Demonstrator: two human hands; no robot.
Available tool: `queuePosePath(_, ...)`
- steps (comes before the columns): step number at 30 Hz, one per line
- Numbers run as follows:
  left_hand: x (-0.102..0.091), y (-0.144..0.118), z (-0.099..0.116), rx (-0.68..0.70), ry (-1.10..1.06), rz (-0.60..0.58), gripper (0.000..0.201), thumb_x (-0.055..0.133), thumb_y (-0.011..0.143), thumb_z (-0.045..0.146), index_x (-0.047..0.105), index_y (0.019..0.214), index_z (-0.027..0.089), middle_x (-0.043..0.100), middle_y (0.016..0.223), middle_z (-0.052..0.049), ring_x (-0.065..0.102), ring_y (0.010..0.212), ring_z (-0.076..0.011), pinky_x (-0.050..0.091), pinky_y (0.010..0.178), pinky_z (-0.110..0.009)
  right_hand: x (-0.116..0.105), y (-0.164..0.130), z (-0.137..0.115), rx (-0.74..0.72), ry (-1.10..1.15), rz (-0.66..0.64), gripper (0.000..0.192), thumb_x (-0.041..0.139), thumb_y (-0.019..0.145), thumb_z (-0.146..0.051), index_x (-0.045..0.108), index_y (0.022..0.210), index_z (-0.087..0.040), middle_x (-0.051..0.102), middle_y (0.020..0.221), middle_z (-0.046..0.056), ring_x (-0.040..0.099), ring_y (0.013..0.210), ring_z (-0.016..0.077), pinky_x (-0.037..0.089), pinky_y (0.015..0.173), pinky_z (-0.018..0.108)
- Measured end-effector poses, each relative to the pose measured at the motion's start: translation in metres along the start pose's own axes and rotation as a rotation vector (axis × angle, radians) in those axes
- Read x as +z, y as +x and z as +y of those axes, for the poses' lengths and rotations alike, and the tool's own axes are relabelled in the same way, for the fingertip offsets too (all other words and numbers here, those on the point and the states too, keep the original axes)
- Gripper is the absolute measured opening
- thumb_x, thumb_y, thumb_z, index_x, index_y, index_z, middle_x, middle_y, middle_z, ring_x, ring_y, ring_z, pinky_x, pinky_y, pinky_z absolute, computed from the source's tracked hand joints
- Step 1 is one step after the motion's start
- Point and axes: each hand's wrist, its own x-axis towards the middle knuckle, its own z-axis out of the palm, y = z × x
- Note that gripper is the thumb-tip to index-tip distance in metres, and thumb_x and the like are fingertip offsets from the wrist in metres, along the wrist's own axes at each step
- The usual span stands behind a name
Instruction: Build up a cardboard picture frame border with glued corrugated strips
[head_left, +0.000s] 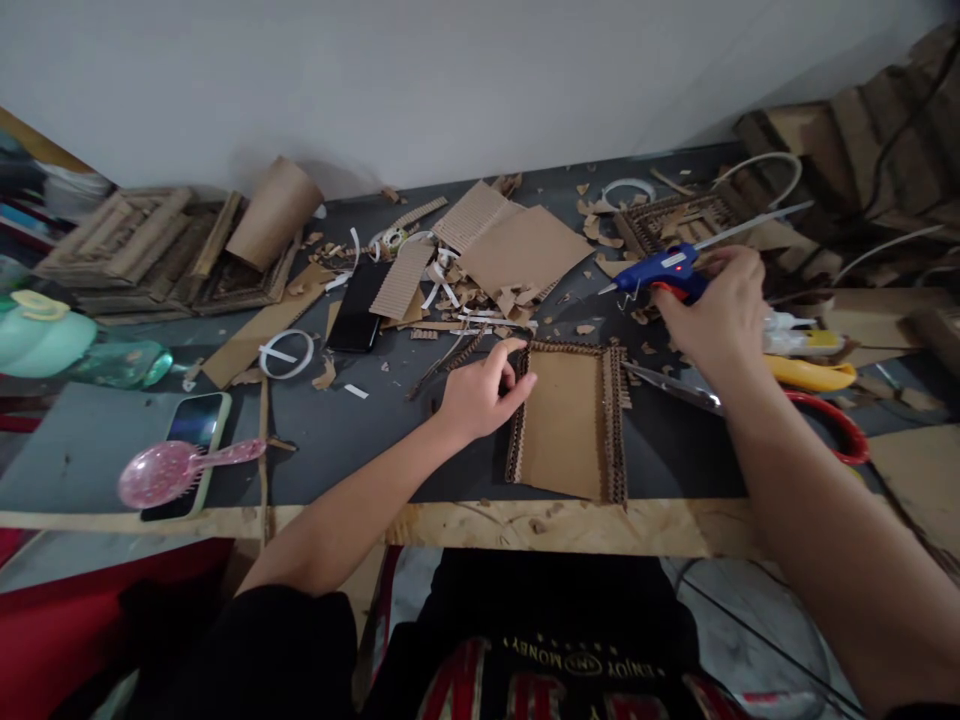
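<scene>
Near the table's front edge lies a shallow cardboard tray (pixel 564 425), its flat brown base edged with strips of corrugated cardboard. At its upper left corner, my left hand (pixel 487 392) grips the corrugated edge, with curled fingers and the thumb over the rim. My right hand (pixel 712 305) is closed around a blue hot glue gun (pixel 664 268) with a clear glue stick out of its back. A small red light glows on the gun, and its nozzle points left, beyond the tray's upper right corner. Scissors (pixel 675 388) with red handles lie partly under my right forearm.
Cardboard sheets (pixel 525 250), torn scraps and paper strips cover the table's back. A black phone (pixel 358 310) and a white ring (pixel 286 355) lie left of them. Farther left are a pink hairbrush (pixel 169 473) on another phone, and stacked cardboard frames (pixel 120 240).
</scene>
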Motion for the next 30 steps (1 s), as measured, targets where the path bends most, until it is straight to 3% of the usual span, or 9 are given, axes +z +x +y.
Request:
queuePosePath(5, -0.022, 0.01, -0.02, -0.099, 0.183, 0.277, 0.027, 0.059, 0.091, 0.035, 0.064, 0.114, 0.021, 0.068, 0.093, -0.005, 0.066, 0.095, -0.0211, 0.053, 0.081, -0.031, 0.011, -0.006, 0.009, -0.152, -0.069, 0.023, 0.059, 0.068, 0.073, -0.054, 0.053, 0.117, -0.018, 0.058, 0.114, 0.024, 0.053, 0.101, 0.0363, 0.039, 0.083, 0.05)
queuePosePath(7, -0.03, 0.016, -0.032, -0.111, 0.234, 0.246, 0.023, 0.07, 0.084, 0.037, 0.068, 0.1, 0.021, 0.066, 0.104, -0.008, 0.062, 0.108, -0.025, 0.054, 0.085, -0.033, 0.012, -0.009, 0.009, -0.189, -0.078, 0.052, 0.061, 0.065, 0.077, -0.058, 0.053, 0.121, -0.017, 0.057, 0.115, 0.025, 0.052, 0.102, 0.0369, 0.039, 0.082, 0.053)
queuePosePath(10, -0.03, 0.021, -0.046, -0.072, 0.243, 0.167, 0.013, 0.072, 0.083, 0.032, 0.069, 0.088, 0.021, 0.065, 0.102, -0.008, 0.062, 0.105, -0.0256, 0.056, 0.086, -0.036, 0.008, -0.012, 0.005, -0.2, -0.052, 0.081, 0.066, 0.063, 0.079, -0.064, 0.053, 0.124, -0.017, 0.057, 0.117, 0.025, 0.051, 0.105, 0.04, 0.038, 0.086, 0.06)
queuePosePath(13, -0.023, 0.022, -0.051, 0.038, 0.228, 0.227, 0.004, 0.069, 0.084, 0.024, 0.069, 0.086, 0.02, 0.066, 0.098, -0.007, 0.064, 0.1, -0.0253, 0.056, 0.087, -0.038, -0.002, -0.012, -0.004, -0.167, -0.038, 0.021, 0.066, 0.064, 0.081, -0.062, 0.053, 0.128, -0.017, 0.055, 0.123, 0.027, 0.051, 0.111, 0.0454, 0.035, 0.091, 0.067)
queuePosePath(17, -0.021, 0.024, -0.043, 0.191, 0.164, 0.353, 0.008, 0.063, 0.092, 0.024, 0.07, 0.093, 0.02, 0.071, 0.1, -0.007, 0.067, 0.099, -0.0239, 0.056, 0.09, -0.04, -0.029, -0.012, -0.025, -0.216, 0.035, -0.049, 0.056, 0.062, 0.086, -0.049, 0.055, 0.133, -0.02, 0.054, 0.133, 0.025, 0.047, 0.124, 0.0489, 0.035, 0.097, 0.07)
queuePosePath(21, -0.025, 0.032, -0.018, 0.375, 0.084, 0.281, 0.016, 0.06, 0.099, 0.031, 0.071, 0.099, 0.02, 0.076, 0.095, -0.005, 0.071, 0.089, -0.0206, 0.055, 0.082, -0.036, -0.058, -0.021, -0.056, -0.618, 0.298, -0.27, 0.036, 0.057, 0.094, -0.037, 0.061, 0.129, -0.03, 0.069, 0.12, 0.011, 0.061, 0.114, 0.0334, 0.048, 0.095, 0.052)
queuePosePath(24, -0.021, 0.042, 0.004, 0.455, 0.096, 0.192, 0.021, 0.057, 0.101, 0.035, 0.071, 0.1, 0.02, 0.077, 0.096, -0.006, 0.071, 0.091, -0.0217, 0.053, 0.082, -0.037, -0.067, -0.033, -0.072, -0.825, 0.361, -0.388, 0.024, 0.057, 0.096, -0.033, 0.069, 0.117, -0.029, 0.076, 0.103, 0.006, 0.068, 0.098, 0.0257, 0.05, 0.084, 0.042)
queuePosePath(27, -0.014, 0.051, 0.014, 0.483, 0.067, 0.208, 0.027, 0.051, 0.103, 0.04, 0.07, 0.108, 0.02, 0.075, 0.101, -0.008, 0.069, 0.101, -0.0231, 0.053, 0.089, -0.04, -0.065, -0.042, -0.073, -0.821, 0.342, -0.355, 0.02, 0.056, 0.098, -0.032, 0.074, 0.101, -0.026, 0.077, 0.092, 0.005, 0.069, 0.088, 0.0235, 0.05, 0.078, 0.039)
queuePosePath(30, -0.008, 0.052, 0.008, 0.489, 0.044, 0.301, 0.05, 0.055, 0.097, 0.057, 0.058, 0.132, 0.02, 0.065, 0.13, -0.014, 0.058, 0.126, -0.0284, 0.044, 0.109, -0.047, -0.059, -0.048, -0.063, -0.639, 0.357, -0.271, 0.018, 0.058, 0.097, -0.032, 0.074, 0.098, -0.025, 0.077, 0.091, 0.006, 0.07, 0.084, 0.0231, 0.051, 0.076, 0.038)
